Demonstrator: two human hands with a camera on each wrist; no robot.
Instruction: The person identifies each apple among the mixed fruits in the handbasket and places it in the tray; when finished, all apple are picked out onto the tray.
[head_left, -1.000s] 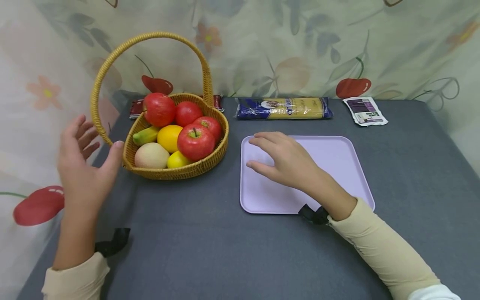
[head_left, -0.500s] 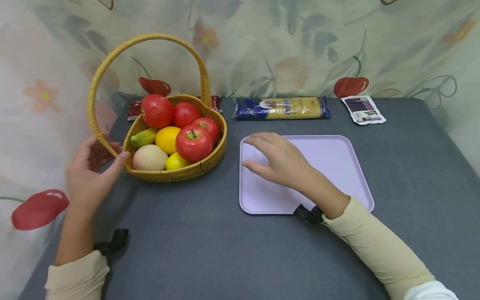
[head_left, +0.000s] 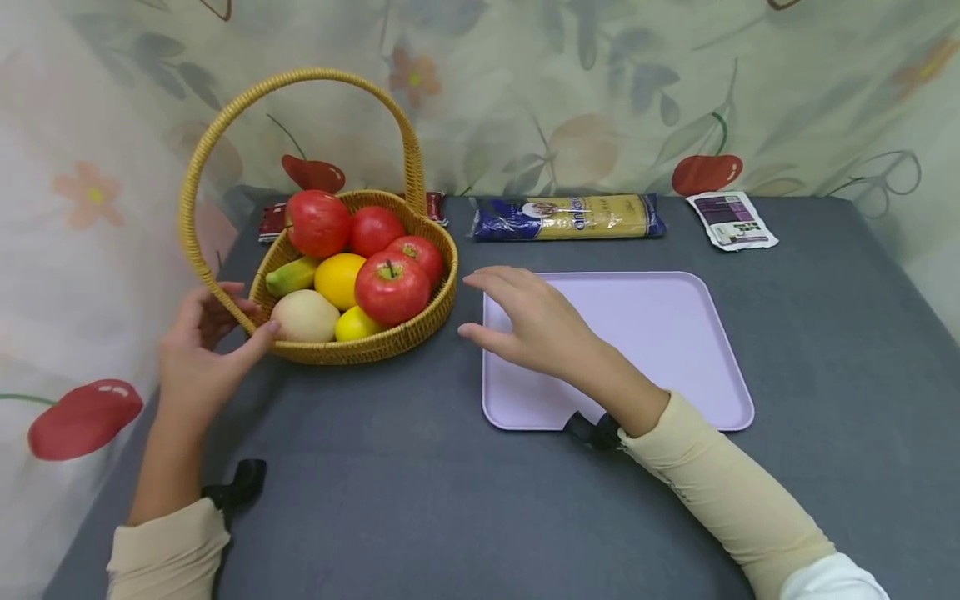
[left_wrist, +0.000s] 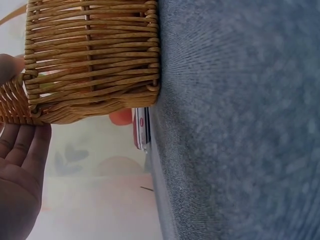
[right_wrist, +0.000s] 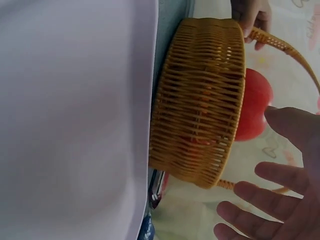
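Observation:
A wicker basket [head_left: 360,354] with a tall arched handle [head_left: 197,167] stands at the left. It holds several red apples [head_left: 392,288], a yellow fruit [head_left: 339,281], a smaller yellow fruit [head_left: 358,323], a pale round fruit [head_left: 305,316] and a green-yellow banana-like piece [head_left: 292,276]. At the handle's left foot, by the rim, my left hand [head_left: 198,350] grips the basket, thumb on the near side and fingers behind. My right hand [head_left: 532,329] is spread, over the left edge of a lilac tray [head_left: 645,350]; in the right wrist view its fingers point toward the basket without holding anything.
Along the back edge of the grey table [head_left: 420,500] lie a blue-and-yellow pasta packet [head_left: 567,217] and a white-and-purple pouch [head_left: 731,221]. A dark red packet [head_left: 272,222] is partly hidden behind the basket. A patterned curtain [head_left: 525,100] hangs behind and at the left.
My left hand has come in from the left and taken hold of the basket at the handle's foot. My right hand has shifted left across the tray toward the basket.

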